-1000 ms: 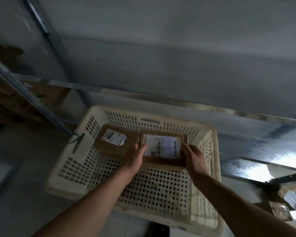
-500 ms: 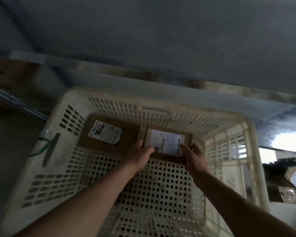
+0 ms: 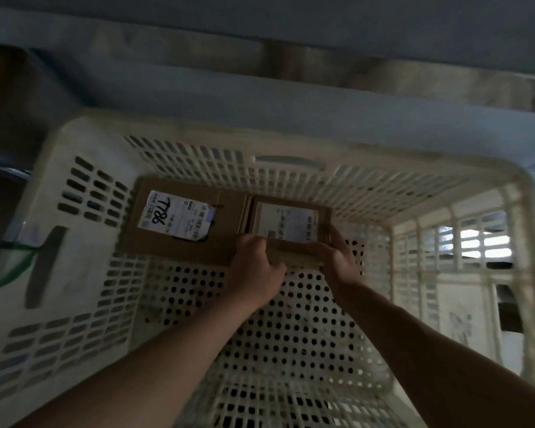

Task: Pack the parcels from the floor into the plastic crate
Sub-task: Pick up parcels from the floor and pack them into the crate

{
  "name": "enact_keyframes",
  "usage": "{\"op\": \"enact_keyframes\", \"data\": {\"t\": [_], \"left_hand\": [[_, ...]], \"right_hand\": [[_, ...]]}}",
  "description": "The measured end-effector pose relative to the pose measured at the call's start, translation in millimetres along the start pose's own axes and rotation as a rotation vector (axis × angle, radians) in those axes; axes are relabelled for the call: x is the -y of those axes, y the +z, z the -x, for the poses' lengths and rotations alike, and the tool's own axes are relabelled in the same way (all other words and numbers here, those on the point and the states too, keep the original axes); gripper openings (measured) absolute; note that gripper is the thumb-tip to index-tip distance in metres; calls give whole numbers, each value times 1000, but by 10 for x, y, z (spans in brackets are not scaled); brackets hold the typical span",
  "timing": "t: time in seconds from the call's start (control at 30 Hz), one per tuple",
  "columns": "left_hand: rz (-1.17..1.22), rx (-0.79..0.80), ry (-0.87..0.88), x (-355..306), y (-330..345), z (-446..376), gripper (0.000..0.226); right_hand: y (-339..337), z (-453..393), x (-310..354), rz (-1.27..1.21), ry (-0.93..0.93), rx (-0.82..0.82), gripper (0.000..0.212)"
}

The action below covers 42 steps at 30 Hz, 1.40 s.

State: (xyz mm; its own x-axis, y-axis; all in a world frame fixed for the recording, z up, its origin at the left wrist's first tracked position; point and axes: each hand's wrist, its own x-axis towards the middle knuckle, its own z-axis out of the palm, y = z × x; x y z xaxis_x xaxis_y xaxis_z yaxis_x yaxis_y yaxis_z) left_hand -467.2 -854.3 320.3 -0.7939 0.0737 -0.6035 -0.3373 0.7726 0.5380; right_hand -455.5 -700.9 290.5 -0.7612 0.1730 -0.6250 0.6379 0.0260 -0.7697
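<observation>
From my head, the single camera looks forward and steeply down into the crate [image 3: 294, 140], close above both my forearms and its perforated floor.

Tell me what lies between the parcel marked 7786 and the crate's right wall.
In the head view, the smaller brown cardboard parcel, held by the left hand and right hand; beyond it, bare perforated cream plastic crate floor.

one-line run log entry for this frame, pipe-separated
step: placing parcel | left hand: grips small parcel | right hand: grips same parcel | in crate: 7786 parcel beside it, far wall | rest: unpacked parcels not visible
</observation>
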Motion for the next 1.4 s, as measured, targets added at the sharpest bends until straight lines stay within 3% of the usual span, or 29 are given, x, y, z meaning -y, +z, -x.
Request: {"op": "enact_keyframes", "data": {"t": [0.13, 0.3, 0.4, 0.47, 0.7, 0.8, 0.93, 1.07, 1.17, 1.2, 1.33, 1.4], "left_hand": [[4, 81, 1, 40, 14, -36, 47], [82, 155, -32, 60, -8, -105, 49], [93, 161, -48, 19, -41, -48, 54], [84, 158, -55, -33, -63, 30, 57], [71, 94, -46, -348, -110, 416, 63], [114, 51, -42, -513, -127, 603, 62], [201, -3, -22, -745, -179, 899, 76], [244, -26, 57, -939, -249, 1252, 78], [192, -48, 136, -1029, -227, 1506, 83], [183, -38, 159, -1068, -200, 1594, 82], [245, -14, 297, -1203, 6, 1932, 34], [309, -5, 353, -1283, 159, 2109, 31]], "right_hand": [[33, -18, -33, 13, 42, 54, 67], [-43, -32, -10, 54, 100, 148, 45], [-97, 80, 134, 78, 47, 170, 20], [-137, 176, 209, 83, 27, 150, 25], [-352, 522, 396, 187, -46, 85, 78], [-482, 754, 578, 196, -90, 74, 75], [-668, 1064, 737, 185, -155, 65, 52], [-853, 1468, 844, 197, -225, 33, 76], [-1016, 1803, 843, 132, -251, -15, 76], [-1076, 1911, 816, 101, -249, -41, 74], [-1343, 2329, 628, -26, -256, -146, 66], [-1484, 2547, 500, -67, -237, -215, 74]]}}
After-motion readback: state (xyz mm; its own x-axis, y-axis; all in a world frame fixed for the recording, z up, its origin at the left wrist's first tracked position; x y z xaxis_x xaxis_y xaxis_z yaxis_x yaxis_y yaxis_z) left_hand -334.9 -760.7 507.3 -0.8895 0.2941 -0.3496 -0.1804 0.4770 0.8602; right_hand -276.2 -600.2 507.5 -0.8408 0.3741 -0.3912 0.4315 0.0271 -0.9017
